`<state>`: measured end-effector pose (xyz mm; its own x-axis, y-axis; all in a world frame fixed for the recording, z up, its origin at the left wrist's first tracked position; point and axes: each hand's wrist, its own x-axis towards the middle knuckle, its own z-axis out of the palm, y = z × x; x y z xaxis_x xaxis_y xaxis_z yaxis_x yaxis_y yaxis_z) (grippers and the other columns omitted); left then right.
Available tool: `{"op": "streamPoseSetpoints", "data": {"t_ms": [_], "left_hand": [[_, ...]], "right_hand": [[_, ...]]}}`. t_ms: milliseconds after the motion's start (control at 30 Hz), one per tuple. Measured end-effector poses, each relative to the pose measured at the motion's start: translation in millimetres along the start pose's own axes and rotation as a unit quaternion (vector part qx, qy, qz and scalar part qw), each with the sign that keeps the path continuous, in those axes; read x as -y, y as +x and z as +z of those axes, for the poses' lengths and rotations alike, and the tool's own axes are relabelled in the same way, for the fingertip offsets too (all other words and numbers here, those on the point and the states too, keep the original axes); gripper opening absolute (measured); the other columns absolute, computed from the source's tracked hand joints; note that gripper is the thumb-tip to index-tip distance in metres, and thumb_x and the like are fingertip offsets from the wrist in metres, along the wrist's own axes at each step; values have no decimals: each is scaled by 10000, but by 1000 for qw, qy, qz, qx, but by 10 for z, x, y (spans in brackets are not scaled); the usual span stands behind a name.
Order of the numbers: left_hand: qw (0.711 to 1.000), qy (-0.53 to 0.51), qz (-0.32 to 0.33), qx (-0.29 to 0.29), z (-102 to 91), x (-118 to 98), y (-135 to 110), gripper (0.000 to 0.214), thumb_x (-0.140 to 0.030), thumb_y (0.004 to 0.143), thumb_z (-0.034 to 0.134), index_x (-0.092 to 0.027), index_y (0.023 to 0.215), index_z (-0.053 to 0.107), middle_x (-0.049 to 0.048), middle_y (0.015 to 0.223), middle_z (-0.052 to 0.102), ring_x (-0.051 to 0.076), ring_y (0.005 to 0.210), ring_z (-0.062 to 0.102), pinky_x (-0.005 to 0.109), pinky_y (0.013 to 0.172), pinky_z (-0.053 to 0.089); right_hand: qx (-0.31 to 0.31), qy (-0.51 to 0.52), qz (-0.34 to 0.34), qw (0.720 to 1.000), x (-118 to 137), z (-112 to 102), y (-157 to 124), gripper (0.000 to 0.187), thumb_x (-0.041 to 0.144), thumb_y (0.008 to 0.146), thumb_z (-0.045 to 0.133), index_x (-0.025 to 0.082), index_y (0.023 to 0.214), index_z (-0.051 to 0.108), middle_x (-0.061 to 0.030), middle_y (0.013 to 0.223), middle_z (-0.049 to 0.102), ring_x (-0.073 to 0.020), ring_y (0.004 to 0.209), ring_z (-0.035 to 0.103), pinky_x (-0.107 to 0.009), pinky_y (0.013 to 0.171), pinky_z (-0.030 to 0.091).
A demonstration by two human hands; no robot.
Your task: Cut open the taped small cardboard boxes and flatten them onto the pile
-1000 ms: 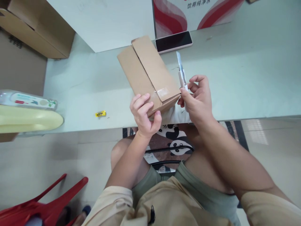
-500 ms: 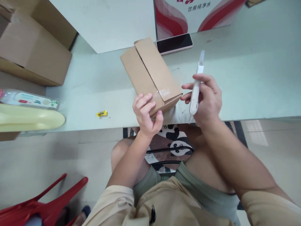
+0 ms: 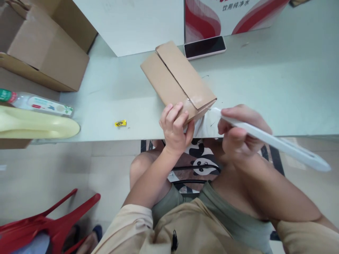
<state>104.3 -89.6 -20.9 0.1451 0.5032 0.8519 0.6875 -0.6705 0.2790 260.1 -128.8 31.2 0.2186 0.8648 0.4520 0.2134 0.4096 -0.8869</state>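
Note:
A small brown cardboard box (image 3: 182,76) stands at the table's near edge, its two top flaps meeting at a seam with clear tape at the near end. My left hand (image 3: 176,128) grips the near left corner, fingers on top and thumb at the front side. In my closed right hand (image 3: 243,130) is a white utility knife (image 3: 280,144), its handle pointing right and toward me. The knife's front end is at the box's near right corner; most of the blade is hidden or too thin to see, and I cannot tell whether it has entered the cardboard.
Behind the box lie a phone (image 3: 205,47) and a red-and-white carton (image 3: 203,21). At left are larger cardboard boxes (image 3: 60,56), a plastic bottle (image 3: 42,104) and a pale yellow object (image 3: 39,123). A small yellow packet (image 3: 120,123) rests on the table (image 3: 106,106). A red chair (image 3: 58,215) stands lower left.
The knife has swung from pointing away, blade up, to pointing left at the box's near right corner. My right hand has turned and come nearer to me. My left hand keeps its hold.

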Motion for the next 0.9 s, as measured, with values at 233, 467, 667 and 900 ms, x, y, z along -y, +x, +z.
{"op": "streamPoseSetpoints", "data": {"t_ms": [233,467,667,900], "left_hand": [[1000,15,7,-5,18,23,-2,311,-349,953,572,-257,1233,473,101,1223,658,260,1269,585,492,1079,483],[1000,7,2,3,17,44,-7,277,-358,966,554,-270,1219,483,86,1218,667,253,1282,584,493,1084,482],[1000,-8,5,3,2,44,-8,301,-297,938,597,-266,1220,496,79,1214,656,242,1265,573,467,1083,489],[1000,-9,16,1,10,79,-11,336,-281,932,588,-257,1252,488,89,1226,635,240,1243,565,477,1099,477]], "right_hand": [[8,-158,-60,986,74,75,-15,234,505,926,629,283,958,698,-55,797,738,-194,647,665,-339,609,548],[31,-230,-113,966,90,75,-22,125,360,914,628,281,840,691,-12,640,676,-155,532,586,-324,535,472],[7,-249,-174,953,109,138,4,106,176,871,642,277,905,645,29,630,643,-102,495,512,-270,494,403],[-16,-264,-215,940,90,200,69,82,157,871,632,236,861,613,43,587,648,-67,447,483,-225,484,402]]}}
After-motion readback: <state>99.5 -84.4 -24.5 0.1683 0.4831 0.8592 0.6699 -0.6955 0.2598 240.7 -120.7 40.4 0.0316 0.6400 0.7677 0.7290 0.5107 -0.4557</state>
